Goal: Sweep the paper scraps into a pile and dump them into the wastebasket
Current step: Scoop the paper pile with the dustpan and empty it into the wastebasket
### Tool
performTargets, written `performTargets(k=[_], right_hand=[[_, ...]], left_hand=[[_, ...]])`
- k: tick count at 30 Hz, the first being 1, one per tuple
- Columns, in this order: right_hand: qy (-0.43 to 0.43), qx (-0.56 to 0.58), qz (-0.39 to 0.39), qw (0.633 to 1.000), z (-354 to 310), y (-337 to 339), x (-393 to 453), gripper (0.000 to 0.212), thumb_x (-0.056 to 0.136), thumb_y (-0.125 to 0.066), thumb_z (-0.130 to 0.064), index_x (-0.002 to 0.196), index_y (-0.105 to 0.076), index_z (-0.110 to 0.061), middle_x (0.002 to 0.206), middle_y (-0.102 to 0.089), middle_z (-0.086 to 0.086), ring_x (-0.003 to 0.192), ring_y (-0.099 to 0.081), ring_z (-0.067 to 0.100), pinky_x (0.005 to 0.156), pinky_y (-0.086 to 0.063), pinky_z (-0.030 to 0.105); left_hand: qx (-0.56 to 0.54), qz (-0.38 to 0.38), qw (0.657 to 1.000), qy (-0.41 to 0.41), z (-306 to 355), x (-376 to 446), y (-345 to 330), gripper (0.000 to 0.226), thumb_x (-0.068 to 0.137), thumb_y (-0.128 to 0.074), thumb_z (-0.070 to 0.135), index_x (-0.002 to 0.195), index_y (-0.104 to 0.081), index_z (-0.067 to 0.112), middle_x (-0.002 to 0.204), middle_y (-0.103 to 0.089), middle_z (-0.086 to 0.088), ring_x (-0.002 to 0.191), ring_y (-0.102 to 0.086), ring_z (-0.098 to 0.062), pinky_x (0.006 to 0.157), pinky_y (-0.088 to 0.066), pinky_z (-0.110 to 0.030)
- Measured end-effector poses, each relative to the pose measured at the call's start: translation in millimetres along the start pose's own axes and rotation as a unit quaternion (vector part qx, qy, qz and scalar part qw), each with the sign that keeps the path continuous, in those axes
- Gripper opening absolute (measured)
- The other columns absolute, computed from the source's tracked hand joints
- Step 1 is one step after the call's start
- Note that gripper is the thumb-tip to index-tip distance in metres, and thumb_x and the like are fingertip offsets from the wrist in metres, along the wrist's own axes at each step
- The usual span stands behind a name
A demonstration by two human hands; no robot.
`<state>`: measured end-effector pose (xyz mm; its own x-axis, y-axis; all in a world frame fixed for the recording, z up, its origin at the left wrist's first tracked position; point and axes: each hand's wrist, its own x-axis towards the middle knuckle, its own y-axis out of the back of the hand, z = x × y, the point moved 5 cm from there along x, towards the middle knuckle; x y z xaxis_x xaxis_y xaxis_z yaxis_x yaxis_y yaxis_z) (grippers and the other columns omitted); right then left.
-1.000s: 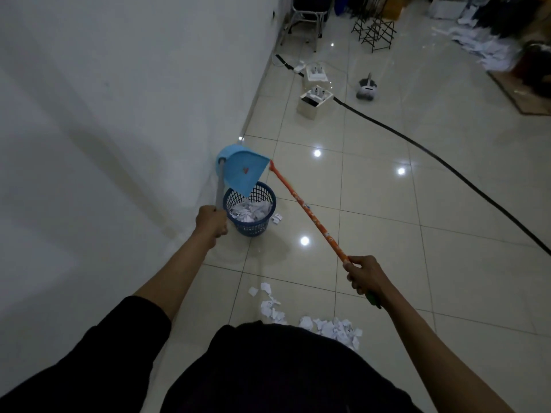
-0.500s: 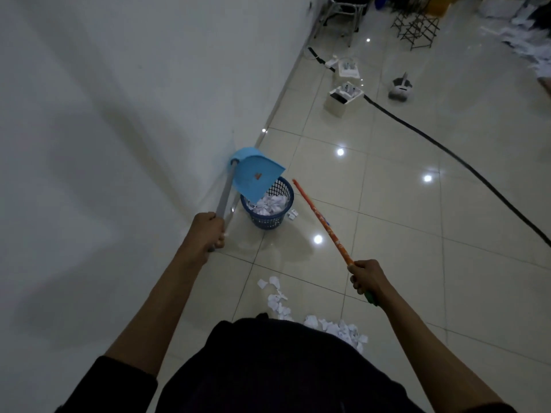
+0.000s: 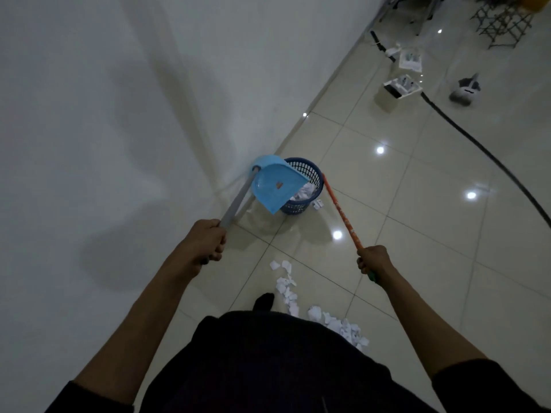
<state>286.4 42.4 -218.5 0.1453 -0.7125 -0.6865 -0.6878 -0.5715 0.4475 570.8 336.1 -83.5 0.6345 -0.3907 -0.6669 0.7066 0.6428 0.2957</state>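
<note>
The left hand [image 3: 205, 244] grips the grey dustpan handle [image 3: 238, 199], which runs up and away to the blue dustpan [image 3: 275, 186], tilted over the blue wastebasket [image 3: 310, 186] by the wall. The right hand [image 3: 372, 259] grips the orange broom handle [image 3: 341, 213], angled toward the basket; its far end is hidden. Its printing is unreadable. Paper scraps [image 3: 343, 326] lie on the floor [image 3: 447, 263], partly hidden by the torso.

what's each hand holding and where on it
Left hand grips the dustpan by its grey handle's lower end; right hand grips the orange broomstick near its green end.
</note>
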Motion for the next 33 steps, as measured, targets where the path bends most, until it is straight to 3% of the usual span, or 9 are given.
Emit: performTargets(k=[2,6,11,13,15,18,23,28,33], right_hand=[[0.000,-0.009,0.011,1.000,-8,0,11,0.019,0.092,-0.057,-0.011,0.081,-0.059,0.005,0.063,-0.057,0.018,0.051,-0.051,0.024,0.048,-0.039,0.030],[-0.010,-0.039,0.001,0.999,-20,-4,32,0.025,0.093,-0.058,-0.016,0.100,-0.056,0.007,0.066,-0.057,0.016,0.049,-0.050,0.021,0.041,-0.038,0.025],[-0.028,-0.071,-0.007,0.997,-30,-9,56,0.027,0.092,-0.054,-0.005,0.116,-0.049,0.008,0.070,-0.056,0.018,0.051,-0.052,0.021,0.033,-0.039,0.019],[-0.029,-0.080,-0.004,0.996,-33,-11,65,0.029,0.091,-0.054,-0.001,0.117,-0.049,0.011,0.070,-0.056,0.020,0.052,-0.054,0.022,0.032,-0.040,0.019],[-0.038,-0.096,-0.004,0.995,-38,-13,74,0.028,0.091,-0.053,0.001,0.116,-0.049,0.013,0.071,-0.056,0.021,0.052,-0.054,0.023,0.032,-0.041,0.018],[-0.049,-0.110,-0.002,0.993,-41,-15,83,0.024,0.092,-0.053,0.001,0.112,-0.050,0.013,0.072,-0.056,0.021,0.053,-0.054,0.023,0.030,-0.040,0.019],[-0.070,-0.131,-0.011,0.989,-48,-26,103,0.018,0.094,-0.053,-0.003,0.108,-0.053,0.009,0.074,-0.060,0.021,0.051,-0.054,0.020,0.029,-0.037,0.017],[-0.068,-0.194,-0.033,0.978,-58,-39,121,0.020,0.095,-0.052,-0.004,0.109,-0.052,0.010,0.072,-0.060,0.020,0.050,-0.054,0.021,0.028,-0.037,0.018],[-0.043,-0.329,-0.054,0.942,-59,-46,108,0.010,0.093,-0.051,-0.002,0.085,-0.047,0.003,0.069,-0.058,0.018,0.048,-0.053,0.023,0.036,-0.039,0.024]], left_hand=[[-0.009,-0.001,1.000,0.014,-5,-3,11,0.016,0.089,-0.042,0.003,0.083,-0.055,0.010,0.073,-0.044,-0.012,0.052,-0.034,-0.015,0.049,-0.021,-0.025],[-0.021,-0.022,0.999,0.025,-9,-17,27,0.018,0.090,-0.041,-0.002,0.097,-0.054,0.006,0.075,-0.042,-0.010,0.051,-0.034,-0.014,0.041,-0.025,-0.020],[-0.018,-0.045,0.997,0.064,-19,-20,33,0.020,0.095,-0.039,-0.002,0.090,-0.053,0.011,0.072,-0.044,-0.009,0.052,-0.034,-0.012,0.037,-0.026,-0.017],[-0.024,-0.047,0.995,0.088,-26,-13,30,0.020,0.095,-0.040,-0.001,0.097,-0.053,0.013,0.073,-0.044,-0.010,0.052,-0.034,-0.012,0.036,-0.027,-0.017],[-0.030,-0.049,0.992,0.112,-34,-2,24,0.019,0.095,-0.040,-0.001,0.106,-0.052,0.010,0.071,-0.044,-0.009,0.050,-0.034,-0.011,0.035,-0.027,-0.016],[-0.023,-0.058,0.989,0.138,-44,13,11,0.016,0.094,-0.040,-0.001,0.091,-0.052,0.010,0.068,-0.043,-0.007,0.049,-0.034,-0.010,0.036,-0.026,-0.017],[-0.032,-0.063,0.981,0.181,-57,42,-13,0.015,0.095,-0.041,-0.001,0.086,-0.052,0.005,0.066,-0.043,-0.007,0.048,-0.035,-0.011,0.034,-0.029,-0.016],[-0.053,-0.045,0.972,0.225,-76,64,-28,0.010,0.095,-0.043,0.002,0.095,-0.053,0.000,0.066,-0.044,-0.007,0.049,-0.036,-0.012,0.034,-0.030,-0.015],[-0.065,-0.017,0.964,0.258,-101,68,-31,0.013,0.096,-0.043,0.004,0.090,-0.054,0.000,0.067,-0.045,-0.008,0.051,-0.037,-0.013,0.035,-0.031,-0.015]])
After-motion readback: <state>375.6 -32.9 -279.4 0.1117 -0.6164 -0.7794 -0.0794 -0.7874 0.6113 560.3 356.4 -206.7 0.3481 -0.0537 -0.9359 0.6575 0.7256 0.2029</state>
